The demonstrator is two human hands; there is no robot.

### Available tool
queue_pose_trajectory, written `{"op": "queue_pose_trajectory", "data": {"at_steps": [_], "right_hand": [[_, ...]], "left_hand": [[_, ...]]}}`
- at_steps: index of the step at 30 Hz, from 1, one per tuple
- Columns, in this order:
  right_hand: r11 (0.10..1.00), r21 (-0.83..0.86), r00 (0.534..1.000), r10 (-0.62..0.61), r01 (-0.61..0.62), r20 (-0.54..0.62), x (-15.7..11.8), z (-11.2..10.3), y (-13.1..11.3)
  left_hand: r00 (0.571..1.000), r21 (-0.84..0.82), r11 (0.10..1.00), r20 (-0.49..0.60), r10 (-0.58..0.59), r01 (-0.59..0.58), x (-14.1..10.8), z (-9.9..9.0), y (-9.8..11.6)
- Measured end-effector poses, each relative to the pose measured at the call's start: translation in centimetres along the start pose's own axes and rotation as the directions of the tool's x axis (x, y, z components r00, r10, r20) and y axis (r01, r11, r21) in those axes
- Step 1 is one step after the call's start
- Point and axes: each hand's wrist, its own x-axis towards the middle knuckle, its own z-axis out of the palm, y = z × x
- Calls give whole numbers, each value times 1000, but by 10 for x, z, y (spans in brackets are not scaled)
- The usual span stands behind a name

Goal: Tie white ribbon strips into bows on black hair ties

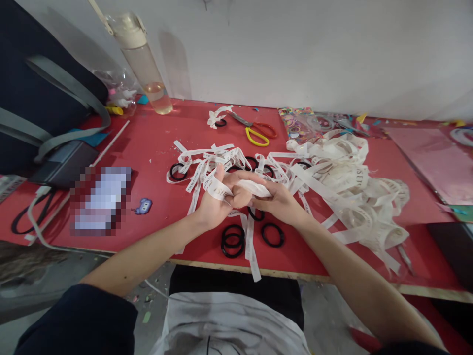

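A white printed ribbon (254,188) runs between my two hands above the red table. My left hand (218,202) has it looped around the fingers, thumb raised. My right hand (275,199) pinches the ribbon close beside the left fingers. Below them a black hair tie (255,213) is partly covered by the hands; I cannot tell whether it is attached to the ribbon. Two overlapping black hair ties (232,241) and a single black hair tie (272,235) lie nearer the table edge. Behind the hands spreads a pile of printed ribbons with black hair ties (203,170).
A heap of loose ribbon (369,197) covers the right side. Scissors (254,130) with red and yellow handles lie at the back. A water bottle (148,74), a blurred phone (101,199), a small blue trinket (143,206) and a dark bag (33,98) are on the left.
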Motion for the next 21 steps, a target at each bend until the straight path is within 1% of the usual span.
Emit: {"op": "queue_pose_trajectory", "data": {"at_steps": [4,7,10,12,13,15,17,18,19,20,21], "right_hand": [[997,80,1000,9,-8,-10,-2,-3,-2],[979,202,999,19,-13,-26,-5,-4,-3],[960,279,998,-18,33,-58,-7,-2,-3],[962,263,994,-42,68,-104,-8,-1,-2],[968,239,990,-41,73,-136,-7,0,-2],[985,161,979,-32,65,-200,-5,2,-2],[996,53,967,-59,74,-247,-3,4,-1],[996,3,963,-88,92,-253,-2,5,0],[993,-45,962,-119,111,-246,-1,6,0],[988,-90,961,-145,127,-236,0,7,1],[981,-135,959,-167,138,-229,0,7,2]], "left_hand": [[994,45,999,113,9,-14,0,-3,-2],[974,84,992,214,76,-96,-1,-5,-5],[951,125,978,284,124,-165,-3,-6,-4],[936,145,971,325,136,-192,-6,-6,0],[932,166,969,343,119,-185,-8,-5,2],[929,266,954,368,34,-141,-11,-3,7],[916,429,895,396,-66,-121,-12,-2,10],[903,521,840,417,-100,-148,-12,-1,11],[890,611,765,440,-115,-204,-12,-1,10],[879,690,668,463,-113,-278,-11,-2,10],[871,756,553,480,-104,-350,-10,-3,9]]}}
